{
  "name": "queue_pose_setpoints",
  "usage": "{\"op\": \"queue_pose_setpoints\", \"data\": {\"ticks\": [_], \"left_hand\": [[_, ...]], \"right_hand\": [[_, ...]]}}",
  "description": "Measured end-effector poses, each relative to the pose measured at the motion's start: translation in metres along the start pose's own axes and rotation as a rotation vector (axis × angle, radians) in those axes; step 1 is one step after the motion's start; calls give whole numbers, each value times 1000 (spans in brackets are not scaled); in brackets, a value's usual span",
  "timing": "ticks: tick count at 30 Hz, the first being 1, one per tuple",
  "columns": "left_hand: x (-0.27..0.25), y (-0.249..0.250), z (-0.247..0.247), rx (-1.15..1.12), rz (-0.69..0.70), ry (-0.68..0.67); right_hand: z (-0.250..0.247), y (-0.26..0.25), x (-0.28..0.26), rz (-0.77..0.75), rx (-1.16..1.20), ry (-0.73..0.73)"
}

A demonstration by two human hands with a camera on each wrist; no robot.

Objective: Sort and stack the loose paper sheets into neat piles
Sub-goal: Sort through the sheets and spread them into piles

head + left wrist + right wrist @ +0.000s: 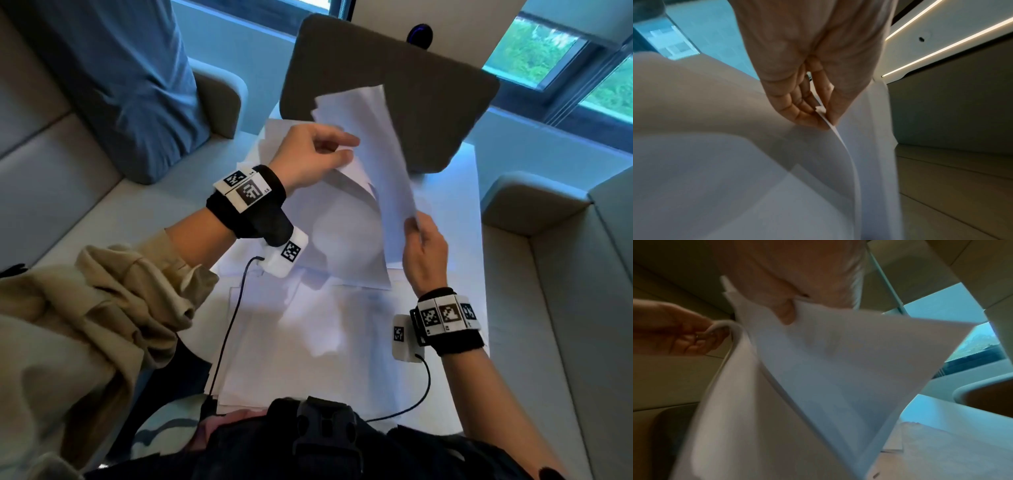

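Observation:
Several white paper sheets (346, 329) lie spread over the white table (469, 192). A thin bundle of sheets (376, 154) is raised on edge above the table's middle. My right hand (423, 246) pinches the bundle's near lower corner, thumb on the paper (838, 369). My left hand (317, 154) pinches the corner of a curling sheet (352, 186) next to the bundle; in the left wrist view my left hand (818, 116) has that sheet's edge (840, 139) between its thumb and fingers. The left hand (680, 337) also shows in the right wrist view.
A dark grey chair back (387, 85) stands at the table's far end, behind the raised bundle. Beige sofa seats (51, 154) flank the table, with a blue cushion (130, 78) on the left. Cables (226, 329) trail from both wrist units.

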State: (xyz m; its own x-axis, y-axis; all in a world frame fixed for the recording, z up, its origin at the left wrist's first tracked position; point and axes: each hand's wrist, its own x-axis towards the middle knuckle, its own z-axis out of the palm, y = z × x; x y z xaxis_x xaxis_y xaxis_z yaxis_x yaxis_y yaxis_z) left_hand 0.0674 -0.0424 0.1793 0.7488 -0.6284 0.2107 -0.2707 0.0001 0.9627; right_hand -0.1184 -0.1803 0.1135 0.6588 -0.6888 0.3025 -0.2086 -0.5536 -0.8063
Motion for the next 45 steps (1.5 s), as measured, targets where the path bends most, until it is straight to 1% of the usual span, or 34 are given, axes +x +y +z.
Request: {"op": "queue_pose_setpoints", "data": {"ticks": [2,3,6,8,9,10,12,14,17,19,20,21,22,23,24,25,27,28,29,32,33,35,36,38,40,42,43,45], "left_hand": [[-5,8,6,-54,1,2],[-7,10,8,-85,-5,9],[-17,14,15,-163,-21,33],[-23,15,21,-211,-21,42],[-26,15,25,-234,-18,41],[-29,16,28,-256,-15,32],[-33,16,33,-276,-1,1],[-35,15,36,-259,31,-30],[-32,9,32,-222,75,-40],[-28,-2,23,-169,103,3],[-26,-11,18,-93,100,45],[-24,-22,12,31,75,99],[-23,-33,6,172,22,143],[-23,-45,1,281,-60,168],[-24,-54,-3,340,-171,167],[-28,-62,-7,349,-289,146],[-32,-77,-12,256,-508,53],[-35,-80,-13,216,-597,-2],[-39,-83,-14,222,-667,-56],[-48,-88,-14,273,-808,-218],[-53,-87,-13,251,-835,-274],[-62,-94,-9,131,-892,-393],[-68,-99,-7,107,-942,-425],[-79,-112,-4,164,-1030,-473],[-88,-118,0,272,-1016,-542],[-89,-131,2,425,-932,-578],[-91,-130,4,472,-869,-578],[-94,-128,8,447,-771,-531]], "right_hand": [[9,-7,-7,1,97,-133],[13,-9,-12,18,146,-169],[22,-15,-28,47,320,-221],[27,-19,-37,68,458,-289],[30,-21,-40,87,478,-305],[33,-24,-42,109,437,-302],[41,-21,-41,127,240,-255],[43,-15,-38,177,123,-210],[35,-8,-31,269,184,-155],[26,-6,-29,292,278,-130],[21,-6,-28,308,328,-108],[16,-5,-28,319,377,-85],[11,-4,-27,320,426,-67],[6,-4,-27,323,475,-51],[1,-4,-28,321,526,-55],[-5,-5,-29,317,583,-77],[-12,-5,-33,330,685,-133],[-14,-3,-35,348,707,-166],[-16,-1,-36,369,707,-183],[-18,6,-43,400,638,-209],[-19,9,-45,413,606,-211],[-18,15,-47,454,531,-216],[-17,19,-47,483,485,-219],[-16,28,-51,544,397,-243],[-14,39,-56,619,332,-271],[-10,49,-63,710,290,-282],[-9,53,-67,746,290,-283],[-9,59,-70,765,339,-272]]}}
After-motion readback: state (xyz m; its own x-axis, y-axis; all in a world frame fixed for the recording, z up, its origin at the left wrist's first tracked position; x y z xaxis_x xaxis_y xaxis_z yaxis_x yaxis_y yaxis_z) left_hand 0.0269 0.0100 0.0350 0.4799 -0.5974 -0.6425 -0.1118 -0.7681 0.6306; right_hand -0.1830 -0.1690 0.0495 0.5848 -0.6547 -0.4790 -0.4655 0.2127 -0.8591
